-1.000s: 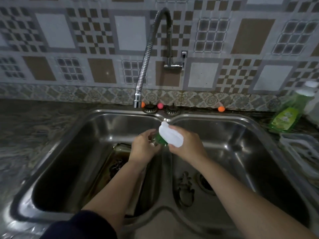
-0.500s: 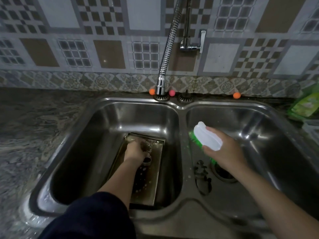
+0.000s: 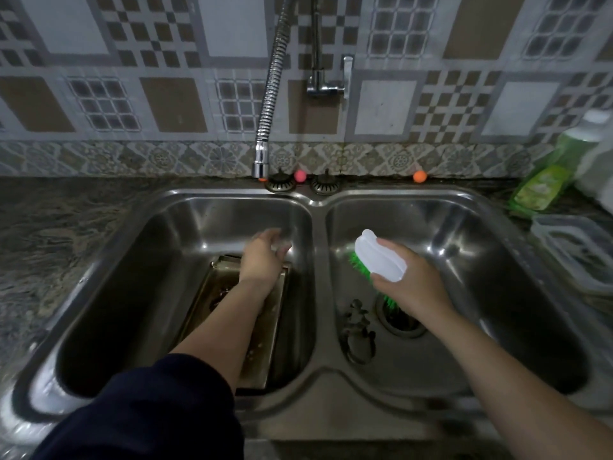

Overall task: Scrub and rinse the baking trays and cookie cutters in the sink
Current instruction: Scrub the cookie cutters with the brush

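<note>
Over a steel double sink [image 3: 316, 376] set into a dark marbled desk [image 3: 59, 227], a person works with both arms extended. At left, a baking tray [image 3: 265, 330] lies on the floor of the left basin, partly covered by the forearm in a dark sleeve [image 3: 149, 416]. The left hand [image 3: 263, 257] is raised above the tray's far end, blurred, so whether its fingers hold anything cannot be told. A flexible metal faucet hose [image 3: 270, 91] hangs from the tiled wall, its nozzle above the left basin's back rim. In the right basin, a cookie cutter [image 3: 360, 330] rests on the bottom just beside the drain [image 3: 401, 322]. Above the drain, the right hand [image 3: 409, 282] grips a white-backed scrub brush [image 3: 379, 257] with green bristles, fingers curled round its body. At far right, a green dish soap bottle [image 3: 547, 180] leans on the desk near a clear plastic container [image 3: 577, 254].
</note>
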A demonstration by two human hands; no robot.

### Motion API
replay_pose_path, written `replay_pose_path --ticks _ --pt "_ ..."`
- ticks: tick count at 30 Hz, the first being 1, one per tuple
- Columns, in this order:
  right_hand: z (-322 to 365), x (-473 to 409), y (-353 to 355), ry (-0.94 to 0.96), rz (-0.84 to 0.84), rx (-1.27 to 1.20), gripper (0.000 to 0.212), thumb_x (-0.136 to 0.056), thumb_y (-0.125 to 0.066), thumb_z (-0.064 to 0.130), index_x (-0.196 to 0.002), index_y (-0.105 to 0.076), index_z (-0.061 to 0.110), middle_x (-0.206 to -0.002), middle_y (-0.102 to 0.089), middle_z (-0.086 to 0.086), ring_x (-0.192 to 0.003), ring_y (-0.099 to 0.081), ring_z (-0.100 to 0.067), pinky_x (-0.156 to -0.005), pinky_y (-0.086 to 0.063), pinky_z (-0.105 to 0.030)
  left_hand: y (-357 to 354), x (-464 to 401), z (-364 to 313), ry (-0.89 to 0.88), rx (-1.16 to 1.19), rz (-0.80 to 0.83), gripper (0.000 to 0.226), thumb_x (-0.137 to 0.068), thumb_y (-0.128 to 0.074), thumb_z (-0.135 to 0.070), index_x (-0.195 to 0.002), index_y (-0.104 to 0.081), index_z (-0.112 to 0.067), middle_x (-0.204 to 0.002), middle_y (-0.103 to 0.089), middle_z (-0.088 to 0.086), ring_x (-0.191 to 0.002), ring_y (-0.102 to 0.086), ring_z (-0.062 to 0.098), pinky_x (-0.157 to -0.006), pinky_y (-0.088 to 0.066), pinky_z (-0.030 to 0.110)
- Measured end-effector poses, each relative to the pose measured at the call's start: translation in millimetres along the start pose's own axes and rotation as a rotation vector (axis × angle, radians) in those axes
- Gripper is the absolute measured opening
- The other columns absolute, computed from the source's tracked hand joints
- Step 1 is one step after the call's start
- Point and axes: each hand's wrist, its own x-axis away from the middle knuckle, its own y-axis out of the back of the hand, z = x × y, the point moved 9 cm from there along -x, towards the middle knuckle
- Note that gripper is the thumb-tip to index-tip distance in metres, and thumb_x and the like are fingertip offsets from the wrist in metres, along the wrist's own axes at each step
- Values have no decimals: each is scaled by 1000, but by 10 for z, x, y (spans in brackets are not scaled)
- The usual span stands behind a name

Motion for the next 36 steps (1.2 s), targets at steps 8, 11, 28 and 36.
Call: replay_pose_path --ticks 8,11,28,36 --pt "-243 -134 406 -1 -12 -27 64 -76 -72 28 -134 -49 44 -130 -55 10 -117 -51 -13 -85 -44 -25 -712 105 -986 -132 6 65 35 -90 -64 -23 -124 -61 -12 -117 -65 7 -105 -62 20 -90 -45 24" --pt "-369 -157 557 20 -32 -12 64 -75 -72 28 -134 -50 40 -130 -57 9 -117 -52 -13 -85 -40 -20 -1227 265 -1040 -86 -47 193 33 -92 -59 -28 -123 -63 -15 -117 -67 8 -105 -63 22 -90 -48 30" --pt "-1225 -212 750 57 83 -102 63 -76 -74 22 -133 -53 37 -128 -58 13 -116 -52 -6 -85 -42 -19 -2395 696 -74 384 -481 413 48 -92 -57 -28 -136 -40 -17 -138 -38 11 -123 -44 32 -97 -45 39" --pt "-1258 -230 1043 66 57 -55 63 -77 -75 22 -134 -53 35 -124 -59 8 -112 -53 -10 -81 -42 -17 -2288 588 -430 251 -372 317 41 -87 -60 -21 -125 -55 -9 -127 -56 14 -114 -55 30 -89 -43 28"
